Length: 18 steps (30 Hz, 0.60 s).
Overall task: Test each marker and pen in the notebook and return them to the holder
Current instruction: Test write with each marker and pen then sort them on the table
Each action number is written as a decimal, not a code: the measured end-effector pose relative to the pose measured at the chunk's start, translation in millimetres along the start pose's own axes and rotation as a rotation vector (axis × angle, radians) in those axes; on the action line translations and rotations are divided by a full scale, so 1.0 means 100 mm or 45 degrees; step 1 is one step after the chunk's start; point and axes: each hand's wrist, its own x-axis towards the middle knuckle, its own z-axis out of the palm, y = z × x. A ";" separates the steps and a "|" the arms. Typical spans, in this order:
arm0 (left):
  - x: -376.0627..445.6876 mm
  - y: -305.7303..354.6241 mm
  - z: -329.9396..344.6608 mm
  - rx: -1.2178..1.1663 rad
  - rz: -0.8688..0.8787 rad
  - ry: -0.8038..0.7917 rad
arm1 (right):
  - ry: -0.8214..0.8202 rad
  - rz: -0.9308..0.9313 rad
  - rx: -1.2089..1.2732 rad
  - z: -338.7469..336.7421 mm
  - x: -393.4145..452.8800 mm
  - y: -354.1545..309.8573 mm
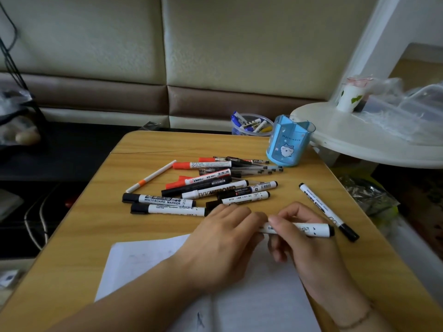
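Several markers (pixel 250 123) in clear tub (pixel 254 133)

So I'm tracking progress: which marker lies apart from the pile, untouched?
The black-capped white marker lying alone at the table's right, cap toward the person. The rest are piled mid-table, except one held by both hands.
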 end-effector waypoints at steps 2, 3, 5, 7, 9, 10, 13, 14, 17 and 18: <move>-0.01 0.00 -0.02 -0.034 0.007 -0.030 | -0.051 -0.008 0.021 0.02 -0.01 0.02; -0.01 0.00 -0.01 -0.052 0.004 -0.044 | -0.074 -0.004 0.040 0.02 0.00 0.03; -0.02 -0.01 -0.01 -0.111 -0.026 -0.097 | -0.115 -0.003 0.059 0.01 0.00 0.05; -0.04 0.00 0.00 -0.162 -0.043 -0.130 | -0.158 -0.008 0.071 0.00 0.00 0.06; -0.05 0.01 -0.01 -0.174 -0.025 -0.102 | -0.174 -0.013 0.067 -0.02 0.00 0.05; -0.04 0.01 -0.02 -0.177 -0.018 -0.077 | -0.184 -0.024 0.051 -0.04 0.01 0.05; -0.03 0.00 -0.04 -0.174 0.008 -0.035 | -0.201 -0.081 -0.006 -0.06 0.00 0.02; -0.03 -0.01 -0.05 -0.179 0.007 -0.022 | -0.185 -0.106 -0.019 -0.05 -0.01 0.02; -0.06 -0.05 -0.08 -0.403 -0.149 0.097 | -0.060 -0.155 0.022 0.00 -0.02 0.04; -0.06 -0.08 -0.08 -0.562 -0.221 0.195 | -0.032 -0.160 0.059 0.01 -0.02 0.05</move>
